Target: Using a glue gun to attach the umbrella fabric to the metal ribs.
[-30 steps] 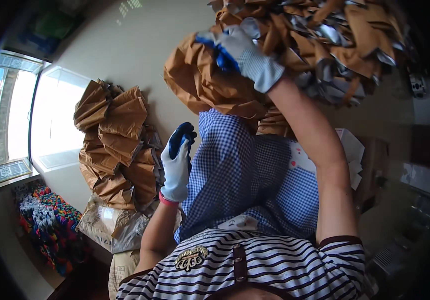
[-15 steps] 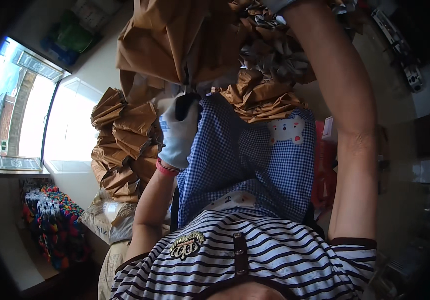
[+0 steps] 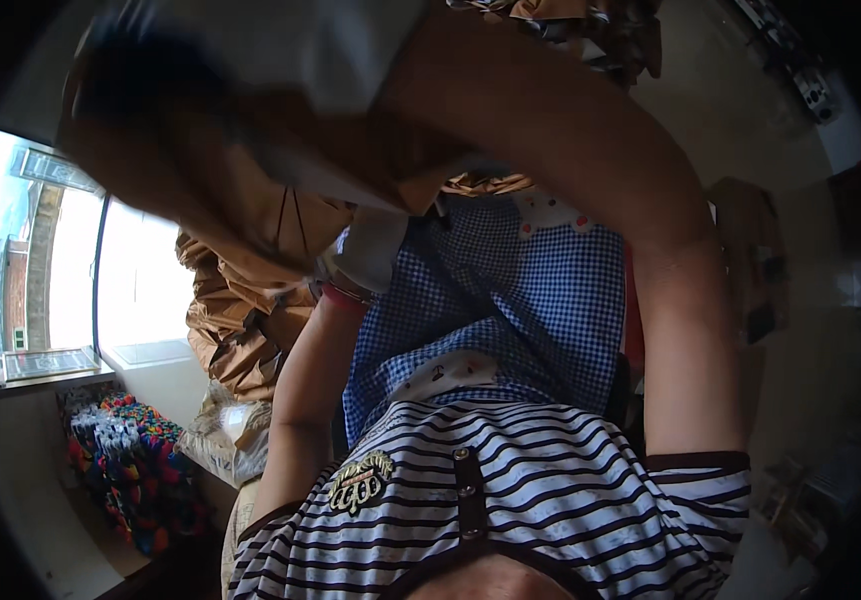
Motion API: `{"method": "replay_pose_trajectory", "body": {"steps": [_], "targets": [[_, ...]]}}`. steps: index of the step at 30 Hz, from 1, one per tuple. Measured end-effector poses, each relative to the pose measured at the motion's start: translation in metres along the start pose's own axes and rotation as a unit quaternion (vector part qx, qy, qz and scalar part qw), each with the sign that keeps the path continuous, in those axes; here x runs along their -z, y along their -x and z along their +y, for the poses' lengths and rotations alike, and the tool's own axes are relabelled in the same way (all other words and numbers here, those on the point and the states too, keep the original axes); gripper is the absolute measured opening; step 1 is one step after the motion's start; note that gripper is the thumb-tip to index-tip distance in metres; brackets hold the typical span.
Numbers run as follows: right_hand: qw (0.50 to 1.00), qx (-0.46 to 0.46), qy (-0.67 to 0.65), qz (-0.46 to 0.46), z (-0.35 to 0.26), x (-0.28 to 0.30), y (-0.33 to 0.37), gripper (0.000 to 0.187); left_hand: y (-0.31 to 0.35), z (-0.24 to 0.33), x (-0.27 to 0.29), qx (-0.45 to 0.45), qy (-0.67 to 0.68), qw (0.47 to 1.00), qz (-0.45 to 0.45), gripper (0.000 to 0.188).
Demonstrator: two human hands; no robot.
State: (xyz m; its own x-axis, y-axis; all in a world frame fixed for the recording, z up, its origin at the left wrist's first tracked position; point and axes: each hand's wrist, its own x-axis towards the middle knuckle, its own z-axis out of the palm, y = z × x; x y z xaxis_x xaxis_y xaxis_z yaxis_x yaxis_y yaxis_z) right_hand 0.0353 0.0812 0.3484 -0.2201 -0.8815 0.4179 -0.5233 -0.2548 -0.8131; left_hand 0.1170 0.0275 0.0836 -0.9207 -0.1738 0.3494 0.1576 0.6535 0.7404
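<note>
My right hand (image 3: 340, 50), in a pale glove, is raised at the upper left, smeared by motion. It is against a large brown paper bag (image 3: 305, 225), and its fingers cannot be made out. Thin dark cords hang down the bag's side. Below the bag, my left hand (image 3: 368, 252), also in a pale glove, stays close to my lap beside the blue checked apron (image 3: 550, 290). The paper partly covers this hand, so its fingers are hidden. A small dark piece (image 3: 440, 207) shows just to its right, too little to name.
Stacked folded brown paper (image 3: 235, 330) rises at the left, beside a clear plastic-wrapped bundle (image 3: 230, 430). More crumpled brown paper (image 3: 590, 30) lies at the far side. A bright window (image 3: 50, 270) and a bunch of colourful items (image 3: 135, 470) are further left.
My right hand has swept from the upper right across to the upper left. The brown paper bag has swung left and nearer. My left hand has come slightly closer to me.
</note>
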Motion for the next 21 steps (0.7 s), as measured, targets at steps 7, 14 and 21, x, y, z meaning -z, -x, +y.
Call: {"method": "replay_pose_trajectory", "body": {"steps": [7, 14, 21], "targets": [[0.941, -0.059, 0.332, -0.023, -0.013, -0.038, 0.063, 0.044, -0.045, -0.02, 0.084, -0.078, -0.041, 0.994, 0.057, 0.03], [0.885, -0.411, 0.217, -0.03, 0.109, -0.033, 0.07, 0.058, -0.044, -0.061, 0.05, -0.159, -0.113, 0.975, 0.107, 0.031], [0.943, -0.322, 0.033, 0.079, 0.158, -0.074, 0.064, 0.048, -0.094, -0.071, 0.133, -0.13, -0.156, 0.978, 0.04, 0.033]]}}
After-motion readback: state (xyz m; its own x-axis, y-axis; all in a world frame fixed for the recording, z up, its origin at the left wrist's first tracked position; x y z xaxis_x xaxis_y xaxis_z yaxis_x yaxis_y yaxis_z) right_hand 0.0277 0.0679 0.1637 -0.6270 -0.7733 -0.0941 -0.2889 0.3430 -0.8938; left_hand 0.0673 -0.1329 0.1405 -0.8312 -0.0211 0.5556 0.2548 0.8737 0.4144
